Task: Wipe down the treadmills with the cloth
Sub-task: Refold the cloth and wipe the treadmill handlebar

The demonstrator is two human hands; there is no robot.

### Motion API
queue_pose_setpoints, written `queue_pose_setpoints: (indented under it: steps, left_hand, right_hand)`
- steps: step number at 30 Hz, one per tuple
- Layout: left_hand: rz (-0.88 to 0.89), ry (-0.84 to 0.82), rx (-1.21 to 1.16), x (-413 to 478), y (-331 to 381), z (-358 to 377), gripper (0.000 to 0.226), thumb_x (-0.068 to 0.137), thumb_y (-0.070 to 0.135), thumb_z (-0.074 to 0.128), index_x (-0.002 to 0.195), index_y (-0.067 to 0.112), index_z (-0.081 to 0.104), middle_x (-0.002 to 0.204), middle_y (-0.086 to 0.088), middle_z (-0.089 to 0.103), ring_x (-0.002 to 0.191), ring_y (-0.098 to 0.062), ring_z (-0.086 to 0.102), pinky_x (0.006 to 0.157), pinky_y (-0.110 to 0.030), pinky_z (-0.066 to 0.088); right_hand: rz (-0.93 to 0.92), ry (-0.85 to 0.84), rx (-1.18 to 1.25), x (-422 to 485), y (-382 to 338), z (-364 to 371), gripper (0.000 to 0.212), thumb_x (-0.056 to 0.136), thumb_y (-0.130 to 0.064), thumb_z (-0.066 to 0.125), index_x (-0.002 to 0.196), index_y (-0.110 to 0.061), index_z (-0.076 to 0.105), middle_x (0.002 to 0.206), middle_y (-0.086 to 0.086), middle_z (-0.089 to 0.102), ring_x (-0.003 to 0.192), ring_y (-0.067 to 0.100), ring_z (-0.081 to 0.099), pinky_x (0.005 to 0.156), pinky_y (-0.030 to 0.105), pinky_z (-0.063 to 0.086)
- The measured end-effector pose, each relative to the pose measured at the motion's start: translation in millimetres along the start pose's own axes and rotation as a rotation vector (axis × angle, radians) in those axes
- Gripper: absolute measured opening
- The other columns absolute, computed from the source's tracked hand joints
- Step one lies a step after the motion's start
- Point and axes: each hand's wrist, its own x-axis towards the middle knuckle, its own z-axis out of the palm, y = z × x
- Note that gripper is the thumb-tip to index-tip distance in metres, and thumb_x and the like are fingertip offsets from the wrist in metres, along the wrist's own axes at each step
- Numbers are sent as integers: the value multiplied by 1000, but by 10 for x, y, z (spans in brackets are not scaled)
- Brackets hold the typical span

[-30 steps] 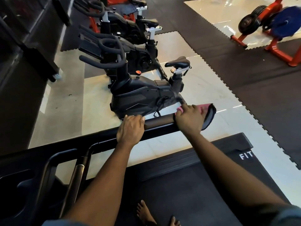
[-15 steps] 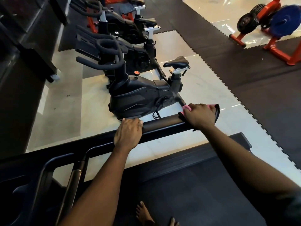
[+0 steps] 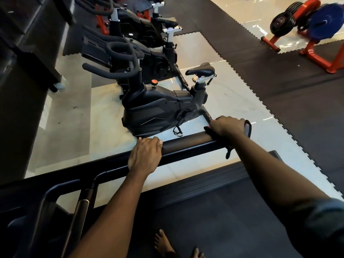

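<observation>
I stand on the treadmill belt (image 3: pixel 232 220), facing its left handrail (image 3: pixel 186 144), a black bar with a padded grip. My left hand (image 3: pixel 146 155) grips the rail with its fingers curled over the top. At the rail's far end my right hand (image 3: pixel 228 126) holds the cloth (image 3: pixel 247 129) wrapped around the bar. The cloth looks dark with a pink side, and a dark corner (image 3: pixel 228 153) hangs below the rail. Most of the cloth is hidden under my hand.
A black exercise bike (image 3: pixel 163 107) stands close beyond the rail, with more bikes (image 3: pixel 141 43) behind it. Red weight racks with plates (image 3: pixel 316 27) are at the far right on dark floor mats (image 3: pixel 279 71). My bare feet (image 3: pixel 165 244) rest on the belt.
My right hand slid the cloth along the handrail toward its far end, away from my left hand. The left hand kept its grip in the same place.
</observation>
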Motion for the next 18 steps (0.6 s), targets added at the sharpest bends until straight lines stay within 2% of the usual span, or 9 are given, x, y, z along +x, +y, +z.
queue_pose_setpoints:
  steps: [2, 3, 7, 9, 11, 13, 15, 18]
  left_hand:
    - [3, 1, -5, -6, -7, 2, 27, 109, 32, 28, 89, 23, 44, 101, -7, 65, 104, -27, 55, 98, -42, 38]
    - [5, -9, -10, 2, -16, 8, 28, 109, 33, 28, 90, 22, 45, 103, -6, 65, 106, -26, 54, 95, -42, 38]
    - [12, -54, -73, 56, -92, 70, 37, 108, 38, 26, 115, 19, 57, 118, -2, 63, 117, -24, 51, 89, -40, 41]
    - [13, -77, -157, 61, -136, 96, 39, 108, 41, 26, 125, 22, 55, 126, -2, 59, 121, -23, 51, 91, -40, 42]
    - [26, -78, -353, 49, -191, 63, 38, 109, 40, 30, 131, 23, 55, 131, -2, 56, 124, -21, 50, 98, -37, 40]
    - [42, -27, -528, 28, -274, -17, 35, 109, 34, 34, 130, 20, 58, 130, -2, 57, 124, -19, 51, 102, -33, 39]
    - [33, 43, -506, 1, -465, -90, 33, 109, 30, 36, 125, 19, 62, 125, -3, 61, 118, -20, 53, 98, -35, 42]
    - [-28, 99, -401, -66, -823, -226, 30, 108, 25, 38, 115, 13, 65, 113, -11, 66, 107, -29, 57, 88, -40, 45]
  right_hand:
    - [23, -115, -11, 150, -55, -41, 49, 91, -61, 46, 109, -20, 63, 115, 10, 67, 111, 32, 57, 101, 52, 30]
    - [18, -118, -19, 170, -54, -12, 48, 91, -60, 46, 111, -20, 63, 117, 10, 67, 111, 32, 57, 100, 51, 30]
    - [-32, 31, -30, -54, -90, 44, 45, 93, -50, 40, 116, -20, 65, 120, 10, 68, 112, 33, 58, 109, 52, 28]
    - [-111, 67, -72, -207, -165, 85, 42, 98, -46, 38, 118, -22, 66, 125, 7, 67, 117, 33, 58, 111, 53, 28]
    - [-187, 93, -116, -286, -260, 158, 42, 99, -47, 34, 112, -24, 68, 125, 3, 67, 116, 33, 58, 106, 52, 32]
    - [-225, 141, -134, -349, -394, 267, 48, 92, -45, 25, 99, -25, 68, 110, 0, 70, 106, 31, 62, 99, 49, 33]
    - [-244, 190, -98, -534, -634, 385, 46, 91, -42, 24, 91, -23, 66, 99, -1, 70, 98, 30, 64, 95, 48, 35]
    - [-328, 249, 51, -1054, -1223, 603, 40, 97, -42, 34, 97, -22, 68, 106, 1, 72, 107, 29, 62, 106, 51, 32]
